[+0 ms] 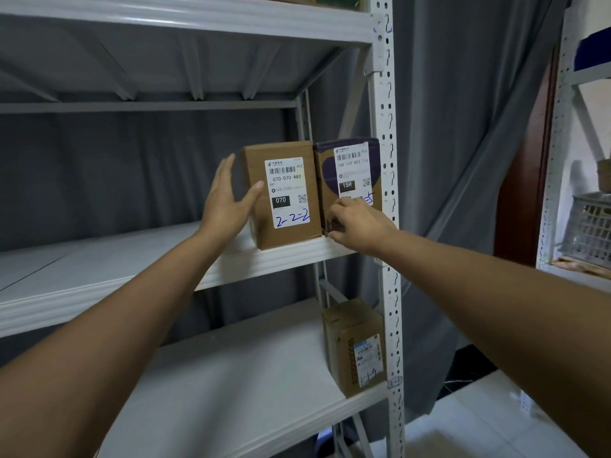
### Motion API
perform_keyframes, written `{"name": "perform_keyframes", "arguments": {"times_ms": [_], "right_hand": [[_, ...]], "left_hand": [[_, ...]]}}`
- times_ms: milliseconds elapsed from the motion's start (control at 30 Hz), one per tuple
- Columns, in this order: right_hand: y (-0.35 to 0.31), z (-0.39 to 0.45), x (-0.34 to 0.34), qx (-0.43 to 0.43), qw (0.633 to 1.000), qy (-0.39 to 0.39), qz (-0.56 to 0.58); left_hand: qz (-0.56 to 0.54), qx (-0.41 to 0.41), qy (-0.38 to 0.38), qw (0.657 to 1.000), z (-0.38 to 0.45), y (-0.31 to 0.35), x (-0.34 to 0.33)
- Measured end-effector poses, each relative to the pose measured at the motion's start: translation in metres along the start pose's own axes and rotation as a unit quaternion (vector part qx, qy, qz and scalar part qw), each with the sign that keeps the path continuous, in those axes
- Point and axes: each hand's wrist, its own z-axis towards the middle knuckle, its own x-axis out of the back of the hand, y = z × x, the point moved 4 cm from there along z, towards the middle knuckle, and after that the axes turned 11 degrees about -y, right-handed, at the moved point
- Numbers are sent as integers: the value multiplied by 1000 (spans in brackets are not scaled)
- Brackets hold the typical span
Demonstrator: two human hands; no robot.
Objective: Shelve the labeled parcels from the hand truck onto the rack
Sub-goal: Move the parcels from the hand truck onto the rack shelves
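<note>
While the left hand (228, 203) presses spread against the upright brown cardboard parcel (281, 193), the right hand (358, 224) apparently pinches the purple-printed carton (350, 180) beside it on the white metal rack (287, 256).

We face a white metal rack (385, 193) with perforated uprights and flat shelves. On its middle shelf (99, 269), at the right end by the front edge, two cardboard parcels stand upright, side by side and touching. The left one, a plain brown box (281, 193), shows a white shipping label reading "070-070-A80" with "2-2-2" handwritten in blue. The right one, a brown and purple box (350, 173), sits against the right upright and carries a label marked "15H". On the lower shelf (231, 375), another brown labelled box (355, 345) stands at the right end, next to the upright.
</note>
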Motion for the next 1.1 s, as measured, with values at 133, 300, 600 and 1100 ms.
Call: {"name": "perform_keyframes", "arguments": {"times_ms": [133,300,600,1100], "right_hand": [[7,-13,-13,-19,1000,-12,11],[30,-45,-42,-70,997,-36,19],[99,-157,-115,-203,968,-141,32],[175,-468,-212,-391,861,-298,130]], "left_hand": [[100,-122,-43,987,-10,31,-9],[200,-189,-175,945,-34,54,-65],[195,-235,-382,872,-104,51,-221],[221,-196,-636,713,-345,88,-413]]}}
